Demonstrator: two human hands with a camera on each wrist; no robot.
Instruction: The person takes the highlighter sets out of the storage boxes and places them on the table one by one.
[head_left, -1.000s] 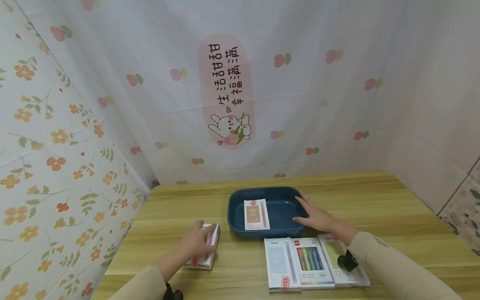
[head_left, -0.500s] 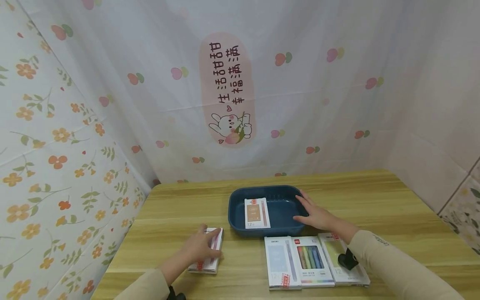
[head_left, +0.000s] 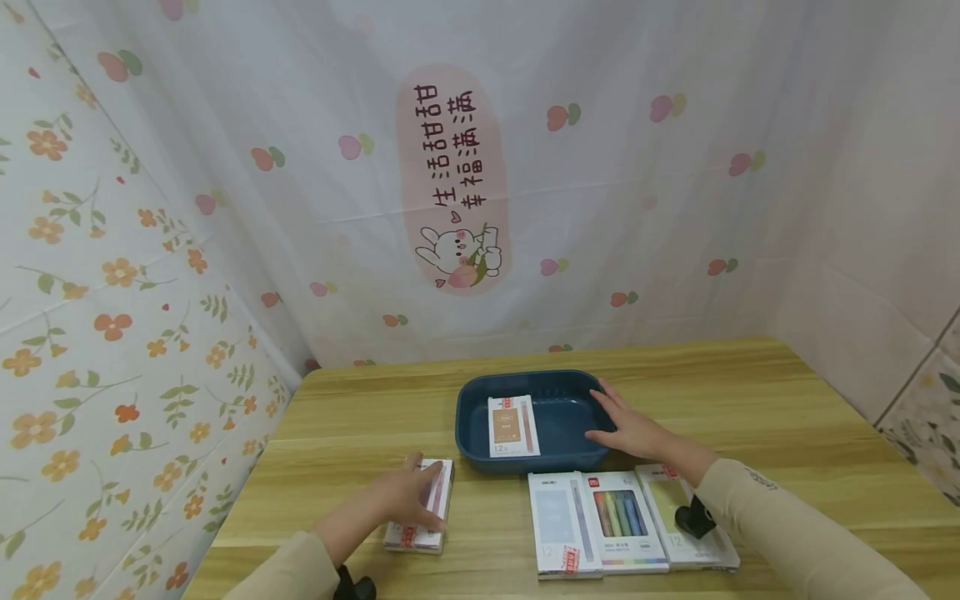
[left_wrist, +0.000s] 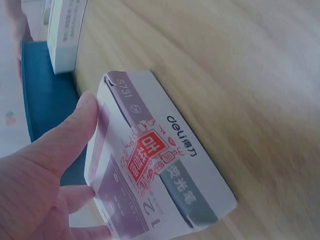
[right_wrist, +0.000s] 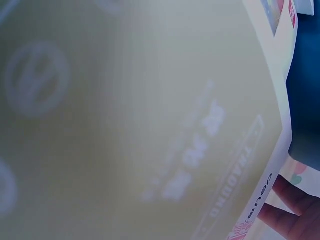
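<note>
In the head view my left hand holds a white and purple highlighter box on the table, left of the dark blue basin. The left wrist view shows the thumb on one corner of this highlighter box and the fingertips against its edge. My right hand rests on the basin's right rim, fingers spread and fairly straight; its fingertips also show in the right wrist view, as part of the hand. Inside the basin, to the left, lies a white and orange-brown box.
A blue-labelled box, a crayon-like box with a colour window and a yellow-labelled box lie side by side in front of the basin. The right forearm passes over the yellow one. Curtains hang behind the wooden table.
My left hand and the highlighter box have slid a little to the right and nearer to me across the table. The right hand, the basin and the row of boxes have stayed put.
</note>
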